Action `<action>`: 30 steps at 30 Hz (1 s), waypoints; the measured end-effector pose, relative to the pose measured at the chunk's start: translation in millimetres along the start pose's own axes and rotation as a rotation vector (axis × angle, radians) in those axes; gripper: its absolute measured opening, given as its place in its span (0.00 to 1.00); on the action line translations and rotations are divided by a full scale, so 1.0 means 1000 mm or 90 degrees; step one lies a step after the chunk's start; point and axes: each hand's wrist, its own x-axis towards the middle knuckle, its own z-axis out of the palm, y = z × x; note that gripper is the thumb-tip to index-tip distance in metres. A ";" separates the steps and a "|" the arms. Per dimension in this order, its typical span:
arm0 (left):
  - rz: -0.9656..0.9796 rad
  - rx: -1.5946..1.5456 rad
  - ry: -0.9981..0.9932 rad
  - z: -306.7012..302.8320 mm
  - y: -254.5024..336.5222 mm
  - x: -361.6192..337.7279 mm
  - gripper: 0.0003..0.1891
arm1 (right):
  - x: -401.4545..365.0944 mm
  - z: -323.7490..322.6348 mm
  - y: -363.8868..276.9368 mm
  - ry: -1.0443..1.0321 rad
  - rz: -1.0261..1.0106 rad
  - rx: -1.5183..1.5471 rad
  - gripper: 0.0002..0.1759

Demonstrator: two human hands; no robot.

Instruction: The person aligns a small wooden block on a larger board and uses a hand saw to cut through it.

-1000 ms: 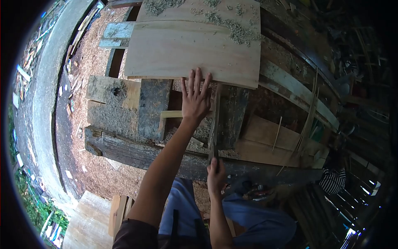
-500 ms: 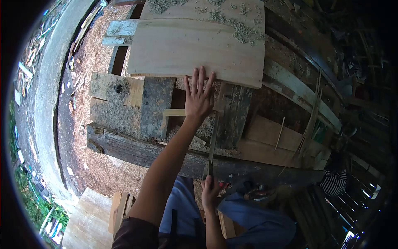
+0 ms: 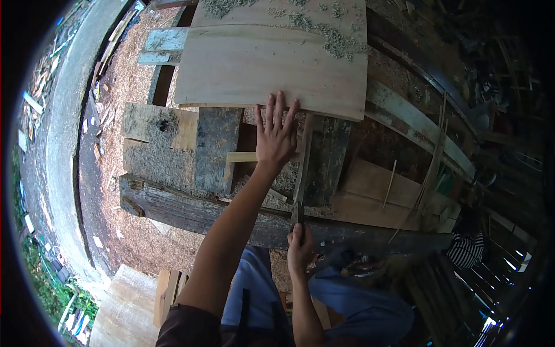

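My left hand [image 3: 276, 134] lies flat with its fingers spread, palm over a thin pale wooden strip [image 3: 241, 157] and fingertips at the near edge of a wide light board [image 3: 272, 66]. Most of the strip's right part is hidden beneath that hand. Closed around the dark handle of a handsaw [image 3: 302, 168] is my right hand [image 3: 300, 247], just in front of the bench's front beam. The saw's narrow blade points away from me and crosses the strip's right end, right of my left hand. Whether its teeth are in the wood cannot be seen.
Dark planks [image 3: 218, 151] with gaps between them form the bench top, bordered in front by a thick weathered beam [image 3: 167, 198]. Shavings [image 3: 338, 43] lie on the wide board. Thin sticks [image 3: 433, 153] lean at the right. A plywood sheet [image 3: 123, 306] stands at lower left.
My right hand has pushed the saw forward, away from my body, so its handle is now over the front beam. My left hand and the strip have stayed in place.
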 end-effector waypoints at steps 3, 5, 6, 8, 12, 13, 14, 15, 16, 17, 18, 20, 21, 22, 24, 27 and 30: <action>0.001 -0.003 -0.001 -0.001 0.003 0.001 0.31 | -0.023 -0.010 0.003 0.001 0.030 0.004 0.22; 0.004 -0.008 0.000 -0.001 0.002 0.000 0.31 | -0.017 -0.010 -0.001 0.005 0.065 -0.002 0.23; 0.007 -0.003 0.004 0.000 0.002 0.000 0.31 | 0.003 -0.004 -0.009 -0.011 0.031 0.005 0.23; 0.007 0.002 0.012 0.002 0.003 -0.001 0.31 | 0.011 -0.001 -0.014 -0.030 -0.006 0.010 0.23; -0.001 0.031 -0.012 0.000 0.001 -0.002 0.31 | -0.025 -0.014 0.016 0.020 -0.036 -0.039 0.24; -0.007 0.051 -0.023 0.000 0.003 0.000 0.31 | -0.028 -0.021 0.023 0.045 -0.044 -0.112 0.24; -0.004 0.047 -0.019 0.001 0.005 0.000 0.31 | -0.020 -0.019 0.011 0.050 -0.048 -0.112 0.24; 0.001 0.041 0.000 0.004 0.004 0.000 0.31 | -0.007 -0.010 -0.012 0.033 -0.028 -0.069 0.23; 0.001 0.037 0.018 0.006 0.002 0.000 0.31 | 0.002 -0.005 -0.024 0.011 -0.007 -0.029 0.22; -0.009 0.025 0.002 0.003 0.002 0.000 0.31 | 0.001 -0.009 -0.023 0.008 -0.002 -0.033 0.22; -0.009 0.026 -0.005 0.003 0.002 -0.003 0.31 | -0.002 -0.011 -0.022 0.000 -0.001 -0.026 0.22; -0.015 0.037 -0.001 0.002 0.002 0.001 0.31 | -0.008 -0.017 -0.020 -0.008 -0.010 -0.018 0.21; -0.018 0.038 -0.001 0.000 0.003 0.000 0.31 | -0.023 -0.026 -0.016 0.001 0.011 -0.015 0.21; -0.018 0.023 0.006 -0.001 0.003 0.001 0.31 | -0.030 -0.033 -0.013 0.008 0.029 -0.011 0.20; -0.007 0.001 0.006 0.001 0.007 -0.002 0.31 | -0.011 -0.026 -0.019 0.010 0.017 -0.023 0.20; -0.031 0.022 0.021 0.002 0.002 0.008 0.32 | -0.002 -0.014 -0.025 -0.010 0.000 -0.001 0.20; -0.027 0.040 -0.001 0.002 0.004 0.001 0.33 | -0.023 -0.019 -0.019 -0.013 0.037 0.027 0.20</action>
